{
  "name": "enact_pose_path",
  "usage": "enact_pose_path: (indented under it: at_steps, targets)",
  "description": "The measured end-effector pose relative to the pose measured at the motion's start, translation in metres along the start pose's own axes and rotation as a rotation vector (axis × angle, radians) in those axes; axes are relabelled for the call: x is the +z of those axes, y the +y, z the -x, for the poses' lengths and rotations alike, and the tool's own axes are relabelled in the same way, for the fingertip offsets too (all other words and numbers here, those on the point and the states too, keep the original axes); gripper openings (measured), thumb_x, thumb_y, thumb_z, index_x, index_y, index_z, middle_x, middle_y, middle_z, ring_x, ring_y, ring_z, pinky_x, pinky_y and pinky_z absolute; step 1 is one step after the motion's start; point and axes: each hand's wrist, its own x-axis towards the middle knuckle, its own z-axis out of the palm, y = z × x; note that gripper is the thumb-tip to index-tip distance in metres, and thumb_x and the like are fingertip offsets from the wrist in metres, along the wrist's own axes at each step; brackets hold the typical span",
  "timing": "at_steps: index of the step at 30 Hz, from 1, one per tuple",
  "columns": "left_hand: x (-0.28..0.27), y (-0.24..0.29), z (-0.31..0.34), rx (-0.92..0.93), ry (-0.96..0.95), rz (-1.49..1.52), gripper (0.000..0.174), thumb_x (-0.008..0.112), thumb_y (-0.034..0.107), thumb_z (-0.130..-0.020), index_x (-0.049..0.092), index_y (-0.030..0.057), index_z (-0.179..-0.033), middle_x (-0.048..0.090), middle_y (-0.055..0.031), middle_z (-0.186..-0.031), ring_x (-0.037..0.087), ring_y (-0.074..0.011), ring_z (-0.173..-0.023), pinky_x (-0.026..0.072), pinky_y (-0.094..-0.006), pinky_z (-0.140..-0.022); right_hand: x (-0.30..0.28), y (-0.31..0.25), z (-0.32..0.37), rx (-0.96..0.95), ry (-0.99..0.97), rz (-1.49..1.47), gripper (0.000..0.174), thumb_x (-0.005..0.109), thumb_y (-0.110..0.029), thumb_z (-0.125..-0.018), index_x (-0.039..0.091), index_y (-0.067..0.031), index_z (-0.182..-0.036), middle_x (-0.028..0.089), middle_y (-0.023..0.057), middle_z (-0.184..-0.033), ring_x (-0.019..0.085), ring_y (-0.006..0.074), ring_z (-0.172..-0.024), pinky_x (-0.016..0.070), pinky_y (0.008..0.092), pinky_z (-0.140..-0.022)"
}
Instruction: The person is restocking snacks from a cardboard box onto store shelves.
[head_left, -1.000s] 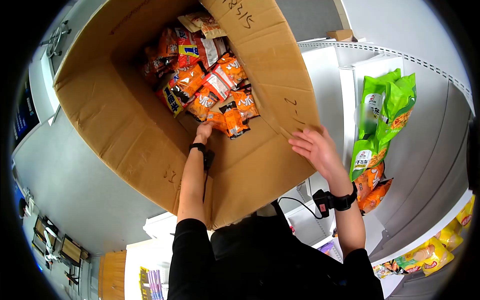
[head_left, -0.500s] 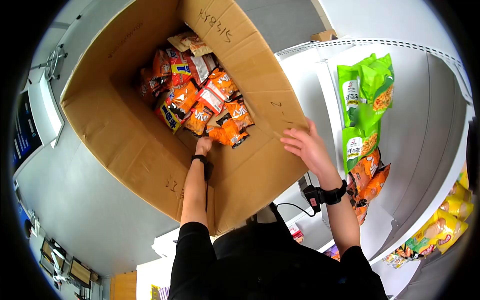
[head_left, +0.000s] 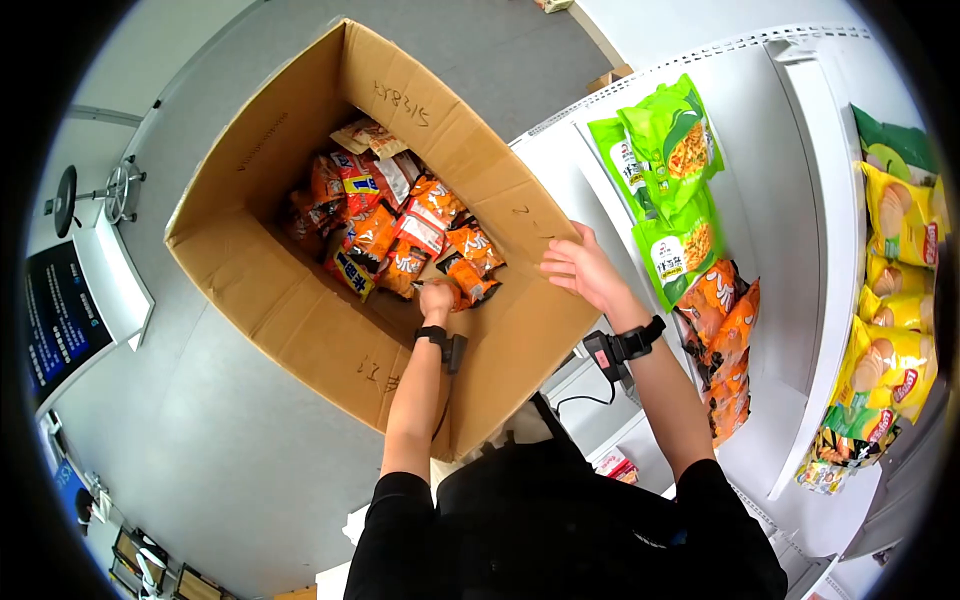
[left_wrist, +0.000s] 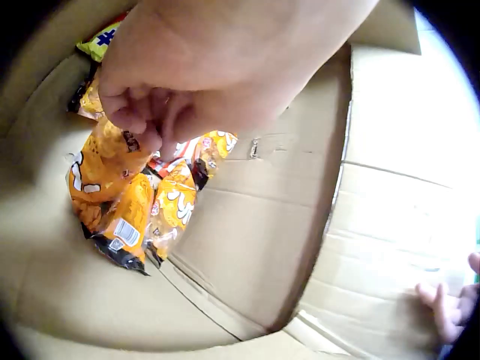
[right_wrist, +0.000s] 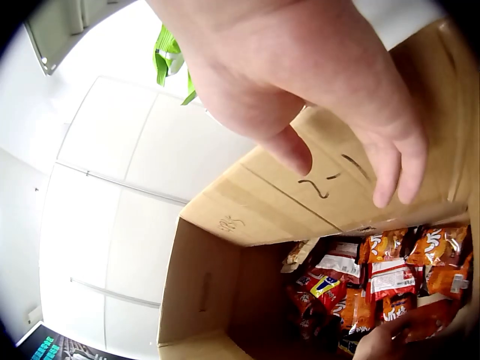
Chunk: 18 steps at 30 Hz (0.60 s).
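A large open cardboard box (head_left: 300,345) tilts in front of me, with several orange and red snack bags lying in it. My left hand (head_left: 436,298) reaches inside, its thumb and fingers pinching the edge of an orange snack bag (left_wrist: 109,165) in the left wrist view. Beside that bag lie more orange bags (left_wrist: 174,202) with white lettering. My right hand (head_left: 585,270) is at the box's right flap, fingers extended and thumb apart. In the right wrist view, its fingertips hover over the flap (right_wrist: 300,187) and hold nothing.
On the white shelf to the right lie green snack bags (head_left: 680,250) and, nearer me, orange bags (head_left: 725,340). Yellow chip bags (head_left: 885,370) sit on another shelf farther right. Grey floor (head_left: 250,430) spreads left of the box, with a screen (head_left: 65,310) beyond it.
The head view has turned right, so more of the shelves and yellow chip bags shows. The left hand has moved slightly over the orange bags; the right hand stays by the flap.
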Motion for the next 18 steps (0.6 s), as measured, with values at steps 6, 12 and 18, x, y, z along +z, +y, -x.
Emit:
enact_pose_path:
  at_steps: [6, 12, 18]
  targets:
    - [-0.054, 0.034, 0.054, 0.058, 0.133, 0.169, 0.030, 0.059, 0.024, -0.076, 0.064, -0.0058, -0.079, 0.063, -0.0149, -0.068, 0.060, -0.0216, -0.065, 0.0455, -0.0342, -0.062, 0.000, 0.001, 0.002, -0.014, -0.010, 0.017, 0.075, 0.058, -0.025, -0.082, 0.010, -0.0117, -0.137, 0.045, 0.0214, -0.118, 0.054, 0.0274, -0.099, 0.0444, 0.0434, -0.082]
    - [-0.136, 0.075, 0.124, 0.148, -0.195, 0.729, 0.019, 0.051, 0.014, -0.085, 0.064, 0.0004, -0.087, 0.052, 0.0013, -0.058, 0.041, -0.0051, -0.049, 0.0313, -0.0211, -0.045, -0.001, 0.010, 0.001, -0.050, -0.016, 0.010, 0.074, 0.058, -0.026, -0.079, 0.014, -0.0138, -0.138, 0.048, 0.0187, -0.116, 0.054, 0.0274, -0.096, 0.0448, 0.0448, -0.081]
    - [-0.196, 0.108, 0.198, 0.083, -0.408, 0.899, 0.022, 0.052, 0.017, -0.087, 0.063, -0.0001, -0.095, 0.050, 0.0022, -0.064, 0.045, -0.0061, -0.056, 0.0332, -0.0193, -0.050, -0.001, 0.009, 0.014, -0.068, 0.004, 0.081, 0.080, 0.059, -0.031, -0.080, 0.009, -0.0183, -0.140, 0.041, 0.0192, -0.126, 0.045, 0.0299, -0.113, 0.0407, 0.0479, -0.088]
